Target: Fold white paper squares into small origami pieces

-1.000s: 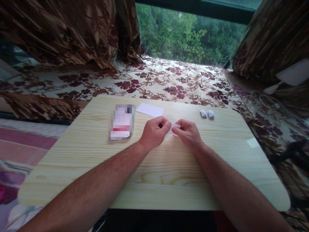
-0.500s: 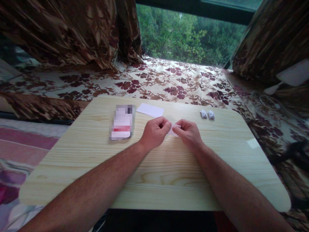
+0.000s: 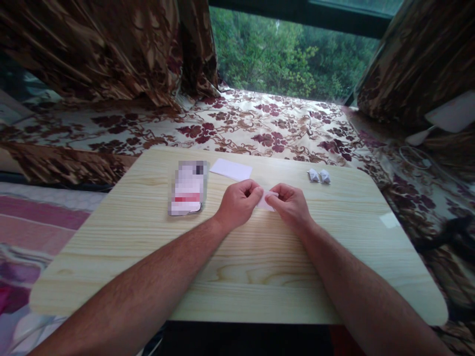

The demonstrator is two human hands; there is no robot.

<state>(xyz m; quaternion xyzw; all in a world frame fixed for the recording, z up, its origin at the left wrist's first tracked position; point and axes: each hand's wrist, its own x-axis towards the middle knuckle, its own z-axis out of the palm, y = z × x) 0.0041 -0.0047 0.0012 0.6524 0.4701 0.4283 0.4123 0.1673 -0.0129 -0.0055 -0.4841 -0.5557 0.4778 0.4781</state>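
Observation:
A small piece of white paper [image 3: 266,201] is pinched between my two hands, just above the middle of the table. My left hand [image 3: 239,201] grips its left edge between thumb and curled fingers. On its other side my right hand [image 3: 291,203] pinches it, the thumb pressed on top. The fingers cover much of the paper, so whether it is folded I cannot tell. Just beyond my left hand lies a flat stack of white paper [image 3: 231,169]. Two small folded white paper shapes [image 3: 319,176] sit farther back, to the right of my right hand.
On the left of the wood-grain table [image 3: 260,291] lies a blurred phone-like object [image 3: 186,188] with a red band. A whitish patch [image 3: 389,220] is near the right edge. Behind the table runs a ledge with flowered cloth [image 3: 270,123], below a window; a white lamp-like object [image 3: 451,112] stands right.

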